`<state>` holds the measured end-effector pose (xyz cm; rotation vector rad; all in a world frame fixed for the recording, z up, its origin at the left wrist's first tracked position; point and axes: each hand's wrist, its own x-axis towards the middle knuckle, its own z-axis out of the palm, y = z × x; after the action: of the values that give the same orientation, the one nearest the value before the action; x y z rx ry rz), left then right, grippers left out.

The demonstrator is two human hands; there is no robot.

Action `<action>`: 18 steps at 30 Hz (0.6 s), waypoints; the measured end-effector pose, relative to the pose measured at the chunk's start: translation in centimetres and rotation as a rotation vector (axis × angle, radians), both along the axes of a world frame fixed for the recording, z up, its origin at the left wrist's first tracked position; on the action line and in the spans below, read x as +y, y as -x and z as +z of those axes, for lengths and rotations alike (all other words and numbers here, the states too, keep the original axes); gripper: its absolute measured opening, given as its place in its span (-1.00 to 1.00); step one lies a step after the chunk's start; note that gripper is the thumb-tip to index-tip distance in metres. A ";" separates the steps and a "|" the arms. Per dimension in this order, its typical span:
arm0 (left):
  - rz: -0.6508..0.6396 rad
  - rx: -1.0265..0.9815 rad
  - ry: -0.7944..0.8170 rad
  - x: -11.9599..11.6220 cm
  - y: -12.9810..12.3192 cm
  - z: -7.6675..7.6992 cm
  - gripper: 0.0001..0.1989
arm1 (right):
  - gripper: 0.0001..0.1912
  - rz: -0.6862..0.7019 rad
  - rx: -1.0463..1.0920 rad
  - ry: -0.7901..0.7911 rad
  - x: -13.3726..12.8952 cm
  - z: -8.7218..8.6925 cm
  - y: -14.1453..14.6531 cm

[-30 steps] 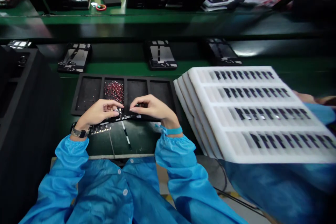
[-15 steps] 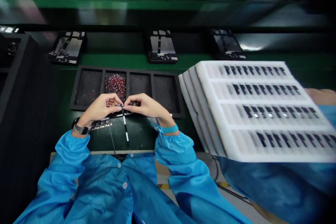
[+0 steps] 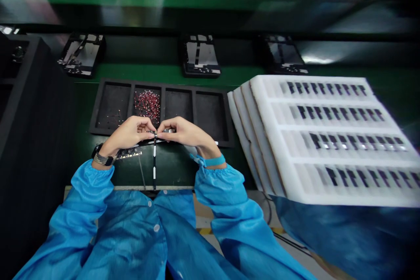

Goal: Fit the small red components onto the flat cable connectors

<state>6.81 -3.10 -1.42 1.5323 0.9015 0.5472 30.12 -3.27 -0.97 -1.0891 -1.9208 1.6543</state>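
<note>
Hanging straighter, a black strip (image 3: pixel 154 162) sits between left hand (image 3: pixel 126 133) and right hand (image 3: pixel 185 133).

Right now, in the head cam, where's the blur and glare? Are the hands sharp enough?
Head view: the white foam tray is smeared, worst toward the right edge. A bright glare patch sits on the dark bench behind it. The left hand and right hand are fairly sharp, though what they pinch is too small to make out. Wide-angle distortion bends the frame edges.
</note>
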 end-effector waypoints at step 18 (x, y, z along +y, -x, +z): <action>0.014 -0.049 0.080 -0.2 -0.1 0.3 -0.84 | -0.63 -0.049 0.105 0.209 -0.2 -0.8 0.3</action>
<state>6.93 -3.30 -1.14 1.4359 0.8872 0.5503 29.82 -3.51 -1.77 -1.0924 -1.6723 1.8780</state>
